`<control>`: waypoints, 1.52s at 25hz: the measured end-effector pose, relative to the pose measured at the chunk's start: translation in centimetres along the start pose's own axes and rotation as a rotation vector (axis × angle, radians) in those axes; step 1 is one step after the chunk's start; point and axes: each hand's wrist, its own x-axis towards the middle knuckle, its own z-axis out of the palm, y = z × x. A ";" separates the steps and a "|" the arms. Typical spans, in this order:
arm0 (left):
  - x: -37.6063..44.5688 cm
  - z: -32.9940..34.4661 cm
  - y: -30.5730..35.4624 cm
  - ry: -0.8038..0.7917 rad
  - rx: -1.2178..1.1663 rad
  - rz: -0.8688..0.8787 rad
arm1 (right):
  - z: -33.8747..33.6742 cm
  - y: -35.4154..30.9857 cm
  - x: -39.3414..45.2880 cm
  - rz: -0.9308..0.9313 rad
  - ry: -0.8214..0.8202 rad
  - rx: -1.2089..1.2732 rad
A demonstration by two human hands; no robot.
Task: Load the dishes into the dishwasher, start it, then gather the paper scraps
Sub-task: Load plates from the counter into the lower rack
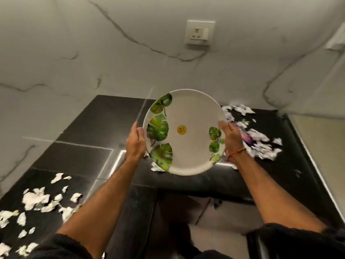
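We note a marble-veined wall (pixel 93 53) filling the upper field, with a white socket plate (pixel 200 32) set in it right of centre. Below it runs the black worktop (pixel 84 131), its far edge meeting the wall.

The plate (pixel 183 131) (white, green leaf prints on its left and right sides, a round yellow sticker at centre) is held up in the air above the middle of the worktop, face tilted toward the camera, touching no surface.

Paper scraps (pixel 37 200) lie scattered over the near left corner of the worktop; a second heap of scraps (pixel 259 143) lies toward the far right corner, partly blurred. One scrap shows just under the plate's lower left rim.

The left hand (pixel 135 144) grips the plate's left rim, fingers curled behind it and thumb on the front edge. The right hand (pixel 232 140) clamps the right rim likewise, thumb lying on the face; a red thread band sits at that wrist. Dark sleeves show at the bottom edge.
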 end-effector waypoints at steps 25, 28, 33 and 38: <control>-54.1 49.5 21.0 -1.007 0.159 0.606 | -65.4 3.0 -51.3 0.053 1.132 -0.393; -60.1 53.7 22.3 -1.088 0.185 0.690 | -70.3 4.3 -54.8 0.106 1.232 -0.433; -66.2 61.9 19.7 -1.196 0.248 0.668 | -75.0 9.9 -56.7 0.252 1.377 -0.475; -69.9 73.6 9.8 -1.265 0.305 0.518 | -78.2 23.3 -55.7 0.338 1.460 -0.471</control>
